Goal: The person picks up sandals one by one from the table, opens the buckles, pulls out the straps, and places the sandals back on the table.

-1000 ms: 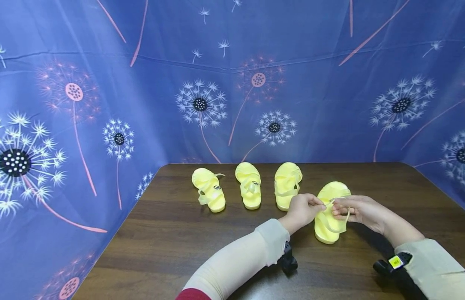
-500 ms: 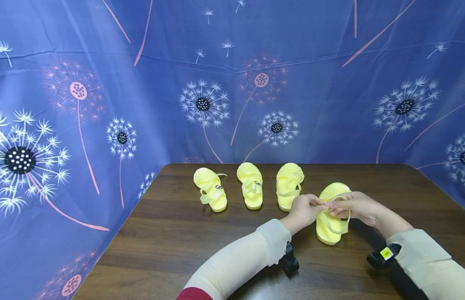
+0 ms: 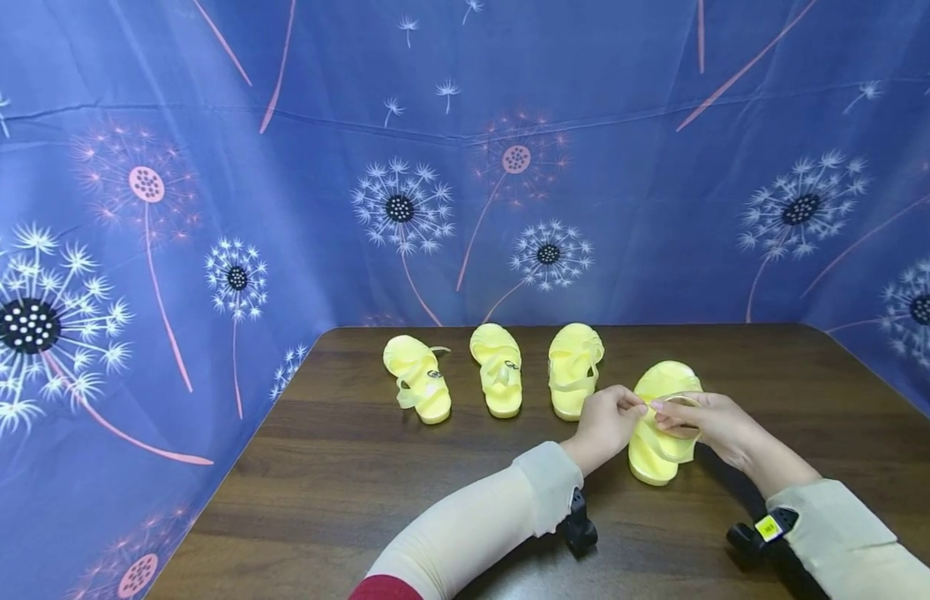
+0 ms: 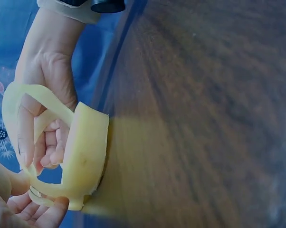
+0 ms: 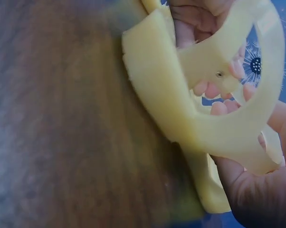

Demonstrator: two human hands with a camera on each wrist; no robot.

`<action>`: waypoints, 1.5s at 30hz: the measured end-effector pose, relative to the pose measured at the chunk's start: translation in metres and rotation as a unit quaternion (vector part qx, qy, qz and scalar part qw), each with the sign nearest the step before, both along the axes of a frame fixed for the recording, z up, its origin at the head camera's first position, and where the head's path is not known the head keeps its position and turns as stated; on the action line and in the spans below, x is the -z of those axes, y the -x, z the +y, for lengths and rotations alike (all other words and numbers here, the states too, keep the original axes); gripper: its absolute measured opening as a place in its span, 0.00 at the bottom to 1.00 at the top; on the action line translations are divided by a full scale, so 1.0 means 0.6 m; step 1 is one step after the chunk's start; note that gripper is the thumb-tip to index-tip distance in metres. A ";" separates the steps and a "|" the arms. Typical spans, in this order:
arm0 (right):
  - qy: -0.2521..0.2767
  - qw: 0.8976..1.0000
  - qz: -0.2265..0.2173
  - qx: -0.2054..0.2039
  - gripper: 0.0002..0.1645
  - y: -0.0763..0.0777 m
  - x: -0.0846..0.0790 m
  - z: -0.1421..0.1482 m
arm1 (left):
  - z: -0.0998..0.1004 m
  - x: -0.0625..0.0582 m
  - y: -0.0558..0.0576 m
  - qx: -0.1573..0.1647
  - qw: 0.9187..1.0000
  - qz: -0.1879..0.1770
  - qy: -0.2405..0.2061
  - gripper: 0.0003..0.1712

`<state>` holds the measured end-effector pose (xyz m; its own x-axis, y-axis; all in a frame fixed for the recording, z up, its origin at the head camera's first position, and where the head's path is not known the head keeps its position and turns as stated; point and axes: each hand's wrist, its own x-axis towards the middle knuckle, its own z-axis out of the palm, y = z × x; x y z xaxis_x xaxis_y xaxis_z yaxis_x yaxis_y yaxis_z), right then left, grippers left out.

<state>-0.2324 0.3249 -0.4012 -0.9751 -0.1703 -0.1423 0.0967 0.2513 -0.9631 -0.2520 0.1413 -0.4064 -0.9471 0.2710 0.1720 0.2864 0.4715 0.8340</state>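
Note:
A pale yellow sandal [image 3: 650, 460], toe toward me, rests on the brown table at the right. My left hand [image 3: 606, 422] comes in from its left, thumb and index finger pinched together on its strap. From the other side my right hand [image 3: 723, 425] pinches the strap too, fingertips close to the left ones. Between them the translucent strap [image 5: 271, 57] bends up into a loop, with a small metal stud [image 5: 219, 74] on a strap piece in the right wrist view. The left wrist view has the sandal's sole edge [image 4: 86, 147] on the wood; fingers partly hide the strap end.
Three more yellow sandals stand in a row to the left: one far left [image 3: 432, 408], one in the middle [image 3: 502, 404], and one [image 3: 566, 404] just beyond my left hand. A blue dandelion-print cloth [image 3: 465, 250] hangs behind the table [image 3: 345, 500].
My right hand has shifted slightly left, and its fingertips have drawn in toward the left hand's. The strap loop has tipped upward. The sandals have stayed in place.

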 end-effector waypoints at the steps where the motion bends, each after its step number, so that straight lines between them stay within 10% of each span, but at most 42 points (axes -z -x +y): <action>1: 0.000 1.000 0.004 0.006 0.10 -0.001 0.001 0.000 | 0.000 -0.001 0.000 -0.004 1.000 -0.001 -0.004 0.03; 23: 0.175 0.984 -0.014 0.001 0.12 -0.014 0.020 0.020 | -0.001 0.000 -0.001 -0.035 0.997 -0.043 -0.046 0.03; 45: 0.225 0.971 0.011 0.087 0.14 -0.029 0.018 0.011 | -0.001 0.007 -0.004 -0.073 0.991 -0.058 -0.098 0.05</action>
